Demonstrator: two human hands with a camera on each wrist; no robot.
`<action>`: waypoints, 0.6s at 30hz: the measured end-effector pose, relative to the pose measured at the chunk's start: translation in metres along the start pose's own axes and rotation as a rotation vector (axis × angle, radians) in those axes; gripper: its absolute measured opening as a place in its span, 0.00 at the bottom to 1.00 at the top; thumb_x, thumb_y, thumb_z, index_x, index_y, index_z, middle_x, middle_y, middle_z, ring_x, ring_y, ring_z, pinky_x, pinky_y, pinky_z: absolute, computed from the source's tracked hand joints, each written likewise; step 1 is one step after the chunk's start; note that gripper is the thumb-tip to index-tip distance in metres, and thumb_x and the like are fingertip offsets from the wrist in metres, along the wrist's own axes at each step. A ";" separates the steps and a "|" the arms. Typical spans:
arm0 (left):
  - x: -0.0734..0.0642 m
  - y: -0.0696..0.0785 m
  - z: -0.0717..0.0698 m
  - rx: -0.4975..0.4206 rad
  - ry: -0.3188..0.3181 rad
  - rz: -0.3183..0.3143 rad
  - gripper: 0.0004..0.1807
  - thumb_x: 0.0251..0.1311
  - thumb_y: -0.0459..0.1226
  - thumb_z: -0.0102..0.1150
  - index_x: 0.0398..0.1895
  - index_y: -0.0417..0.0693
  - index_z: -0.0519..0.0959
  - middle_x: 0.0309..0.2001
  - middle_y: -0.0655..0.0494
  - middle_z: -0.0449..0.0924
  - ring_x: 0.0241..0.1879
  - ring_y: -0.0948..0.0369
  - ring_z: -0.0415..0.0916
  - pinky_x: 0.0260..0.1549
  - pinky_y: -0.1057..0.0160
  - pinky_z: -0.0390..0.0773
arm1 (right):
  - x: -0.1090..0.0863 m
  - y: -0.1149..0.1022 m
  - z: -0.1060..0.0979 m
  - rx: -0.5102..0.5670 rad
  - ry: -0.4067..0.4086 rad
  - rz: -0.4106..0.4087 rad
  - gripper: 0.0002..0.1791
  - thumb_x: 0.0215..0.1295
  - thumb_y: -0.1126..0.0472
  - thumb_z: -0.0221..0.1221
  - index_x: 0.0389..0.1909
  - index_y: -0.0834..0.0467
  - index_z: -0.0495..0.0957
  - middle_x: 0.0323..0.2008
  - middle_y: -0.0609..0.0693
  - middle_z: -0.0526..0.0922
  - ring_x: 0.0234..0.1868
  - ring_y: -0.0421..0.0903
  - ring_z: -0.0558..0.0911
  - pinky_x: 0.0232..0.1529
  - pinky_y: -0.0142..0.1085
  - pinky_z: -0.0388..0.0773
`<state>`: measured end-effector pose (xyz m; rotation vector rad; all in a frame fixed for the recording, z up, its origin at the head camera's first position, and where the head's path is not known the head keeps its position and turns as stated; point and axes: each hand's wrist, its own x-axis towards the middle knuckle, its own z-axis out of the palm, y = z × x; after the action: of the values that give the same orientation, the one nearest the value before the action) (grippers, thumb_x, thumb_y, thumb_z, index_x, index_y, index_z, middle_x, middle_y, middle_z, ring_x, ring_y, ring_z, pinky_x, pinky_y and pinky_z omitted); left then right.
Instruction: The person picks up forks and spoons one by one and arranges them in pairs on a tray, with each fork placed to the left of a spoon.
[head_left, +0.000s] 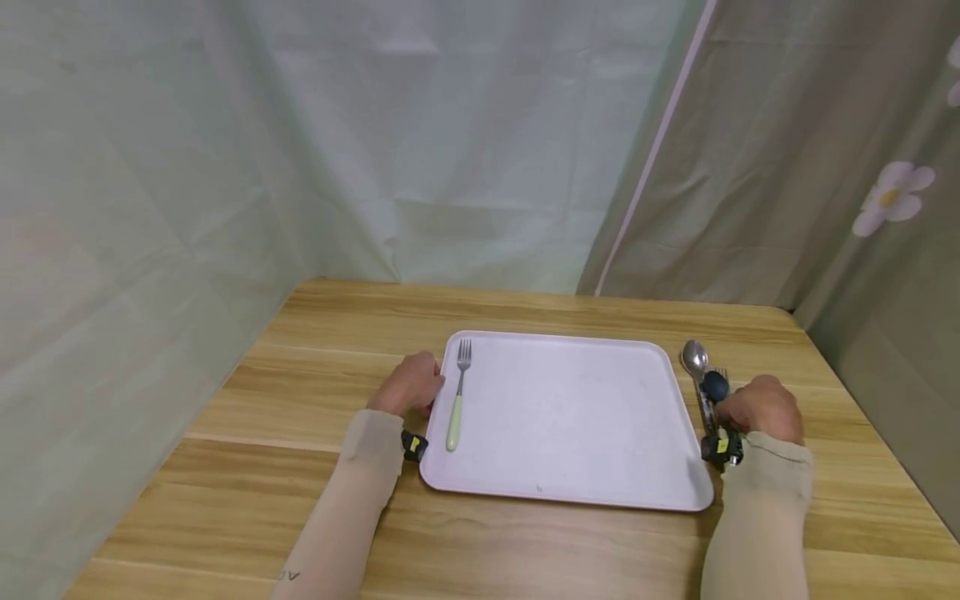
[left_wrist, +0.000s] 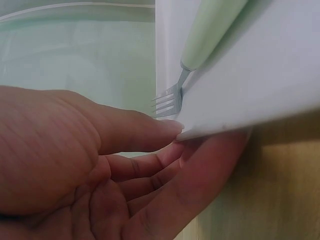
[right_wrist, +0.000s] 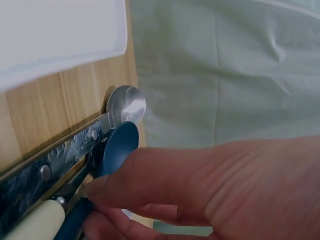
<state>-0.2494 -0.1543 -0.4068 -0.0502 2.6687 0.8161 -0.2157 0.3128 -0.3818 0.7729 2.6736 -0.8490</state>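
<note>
Two hands are at work over the wood-grain counter [head_left: 255,483]; the left hand [head_left: 408,385] pinches the left edge of a white rectangular tray [head_left: 570,417], thumb above the rim and fingers beneath; on that tray, along its left edge, lies a fork with a pale green handle [head_left: 454,421], tines toward the far edge; the right hand [head_left: 763,408], nearly closed, pinches a dark blue spoon [head_left: 716,386] between the tray's right edge and the counter's right edge; just beside it lie a riveted-handle steel spoon [head_left: 695,357] and a cream handle [right_wrist: 37,222].
</note>
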 end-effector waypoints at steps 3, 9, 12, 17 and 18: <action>0.000 0.001 -0.001 0.004 0.002 0.001 0.12 0.76 0.35 0.47 0.45 0.35 0.77 0.33 0.45 0.80 0.28 0.56 0.80 0.26 0.66 0.78 | 0.000 -0.003 0.000 0.029 -0.002 -0.002 0.19 0.60 0.61 0.63 0.40 0.77 0.76 0.29 0.63 0.75 0.31 0.56 0.76 0.26 0.39 0.76; -0.001 0.000 -0.003 0.011 0.008 -0.004 0.12 0.76 0.36 0.47 0.47 0.35 0.76 0.34 0.45 0.80 0.28 0.56 0.80 0.27 0.66 0.77 | 0.002 -0.011 0.002 0.085 0.007 -0.006 0.16 0.63 0.62 0.61 0.43 0.73 0.78 0.29 0.62 0.78 0.30 0.54 0.78 0.25 0.40 0.77; -0.001 -0.001 -0.003 0.005 0.006 -0.015 0.12 0.76 0.36 0.47 0.48 0.35 0.76 0.35 0.45 0.80 0.29 0.56 0.80 0.28 0.66 0.77 | 0.003 -0.012 0.006 0.085 0.054 -0.032 0.17 0.63 0.61 0.62 0.44 0.72 0.79 0.29 0.62 0.79 0.30 0.54 0.77 0.25 0.41 0.76; -0.003 0.000 -0.003 0.000 -0.001 -0.018 0.12 0.76 0.36 0.47 0.48 0.35 0.77 0.35 0.45 0.80 0.29 0.55 0.80 0.27 0.65 0.77 | 0.007 -0.013 0.014 0.061 0.136 -0.063 0.18 0.63 0.59 0.64 0.45 0.70 0.79 0.38 0.67 0.80 0.34 0.57 0.77 0.28 0.43 0.73; -0.003 0.000 -0.003 0.001 -0.002 -0.019 0.12 0.76 0.36 0.47 0.48 0.35 0.77 0.35 0.45 0.80 0.29 0.55 0.80 0.27 0.65 0.77 | 0.007 -0.013 0.015 0.062 0.140 -0.064 0.17 0.64 0.59 0.64 0.46 0.69 0.79 0.40 0.68 0.80 0.35 0.58 0.77 0.29 0.44 0.73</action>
<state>-0.2471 -0.1565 -0.4035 -0.0746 2.6627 0.8092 -0.2280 0.2981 -0.3906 0.7925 2.8206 -0.9293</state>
